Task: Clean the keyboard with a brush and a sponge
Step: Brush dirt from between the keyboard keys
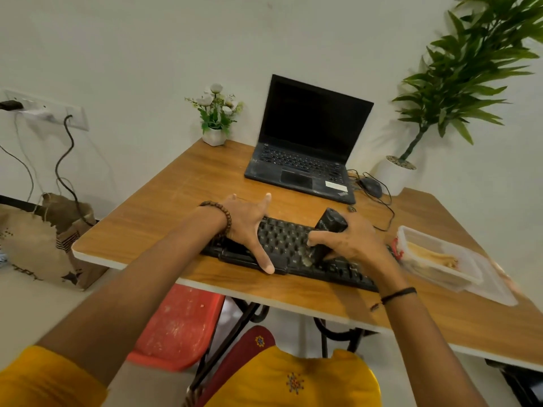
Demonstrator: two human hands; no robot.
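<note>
Keyboard point(282, 242) lies along the front of the wooden table point(164, 207). Our right fingers point(318, 237) are curled tight round the black brush point(329, 227), its pale bristles down on the middle keys. Our left hand point(246, 221) is spread wide, fingers straight and apart, thumb on the near edge, bracing the left end. Behind sits an open laptop point(308, 142), and a clear plastic container point(440, 257) stands to the right.
</note>
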